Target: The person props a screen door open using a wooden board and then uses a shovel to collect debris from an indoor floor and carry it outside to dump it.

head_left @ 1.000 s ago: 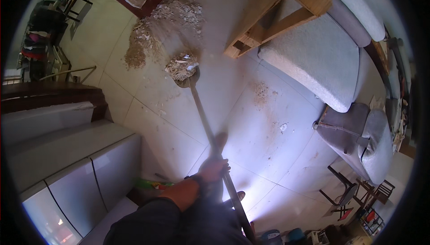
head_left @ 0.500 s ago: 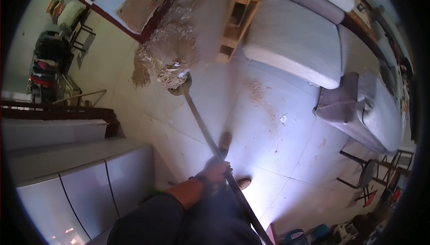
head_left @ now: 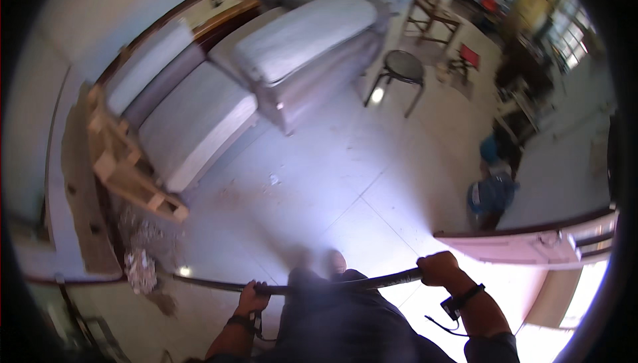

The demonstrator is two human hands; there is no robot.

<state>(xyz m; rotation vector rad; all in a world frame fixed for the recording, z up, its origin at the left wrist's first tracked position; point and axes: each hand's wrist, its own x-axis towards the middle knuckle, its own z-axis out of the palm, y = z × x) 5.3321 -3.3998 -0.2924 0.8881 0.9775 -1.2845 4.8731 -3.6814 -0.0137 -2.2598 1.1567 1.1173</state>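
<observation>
A long-handled shovel (head_left: 299, 290) lies level across the front of my body, its dark shaft running left to right. My left hand (head_left: 252, 298) is wrapped round the middle of the shaft. Farther right, my right hand (head_left: 439, 269) grips it near the end. Off to the left, pale rubble (head_left: 141, 271) is heaped at the shovel's far end; the blade itself is hard to make out beneath it. Both wrists wear dark bands, and a loose cord hangs by the right one.
A wooden pallet (head_left: 126, 167) leans beside a grey sofa (head_left: 199, 124) at the left. A round stool (head_left: 403, 65) and a wooden chair (head_left: 432, 12) stand at the back right. Near an open pink door (head_left: 512, 247) sits a blue bag-like thing (head_left: 492, 193). Crumbs of debris (head_left: 149, 230) dirty the floor.
My view and body have turned right. The shovel, earlier pointing ahead at the debris by the wall, now lies crosswise with rubble at its left end. My right hand has come into view.
</observation>
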